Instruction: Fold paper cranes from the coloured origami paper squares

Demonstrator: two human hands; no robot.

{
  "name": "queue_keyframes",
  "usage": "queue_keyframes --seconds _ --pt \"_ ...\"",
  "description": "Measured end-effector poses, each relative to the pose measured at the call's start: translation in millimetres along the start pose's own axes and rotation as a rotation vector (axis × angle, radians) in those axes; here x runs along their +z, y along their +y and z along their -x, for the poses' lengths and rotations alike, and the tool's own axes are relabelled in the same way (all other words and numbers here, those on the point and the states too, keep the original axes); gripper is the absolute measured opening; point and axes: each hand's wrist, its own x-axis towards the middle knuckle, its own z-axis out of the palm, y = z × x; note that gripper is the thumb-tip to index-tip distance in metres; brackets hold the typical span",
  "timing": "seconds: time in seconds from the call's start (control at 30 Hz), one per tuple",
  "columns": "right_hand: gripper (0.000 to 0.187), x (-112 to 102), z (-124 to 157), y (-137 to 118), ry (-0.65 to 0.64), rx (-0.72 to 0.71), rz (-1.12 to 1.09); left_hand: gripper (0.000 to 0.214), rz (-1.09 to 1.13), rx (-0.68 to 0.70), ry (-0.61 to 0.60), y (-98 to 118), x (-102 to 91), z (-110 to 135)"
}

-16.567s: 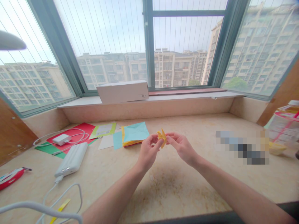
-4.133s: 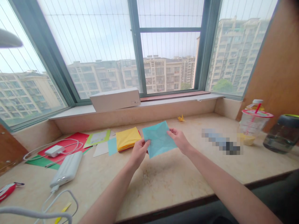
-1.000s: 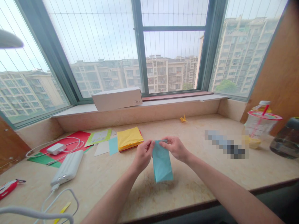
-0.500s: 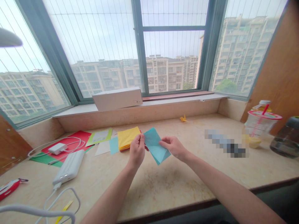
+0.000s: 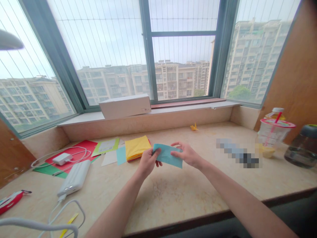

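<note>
Between my two hands, a little above the table, is a light blue sheet of paper (image 5: 168, 156), folded into a long rectangle. My left hand (image 5: 149, 159) pinches its left end, thumb on the near face and fingers behind. At the right end, my right hand (image 5: 186, 153) grips the upper edge between thumb and fingers. Just behind my left hand lies a stack of yellow paper (image 5: 137, 147) with some red at its edge. Another light blue sheet (image 5: 121, 156) sticks out beside that stack. Farther back stands a small yellow folded paper bird (image 5: 194, 127).
Red paper (image 5: 81, 148), a white charger (image 5: 61, 158) and a white power bank (image 5: 74, 178) lie on the left. A plastic cup with a straw (image 5: 274, 135) and a dark jar (image 5: 302, 148) stand at right. A white box (image 5: 125, 107) rests on the sill.
The blue paper has turned from a tilted, diamond-like position to a flatter, narrower rectangle. My right hand has shifted slightly right, its fingers now over the paper's upper edge.
</note>
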Motion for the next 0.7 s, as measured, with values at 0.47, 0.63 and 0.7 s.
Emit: queue_keyframes --seconds 0.47,0.63,0.7 --pt "0.036 -16 -6 0 0.225 -0.079 -0.043 0.033 0.047 -0.037 -0.034 3 1.0 3" --pt "0.037 -5 2 -2 -0.017 -0.050 -0.015 0.040 -0.029 -0.127 -0.296 9 4.0 9" --pt "0.040 -2 3 -4 -0.016 -0.057 -0.049 0.043 -0.080 -0.165 -0.388 9 7.0 11"
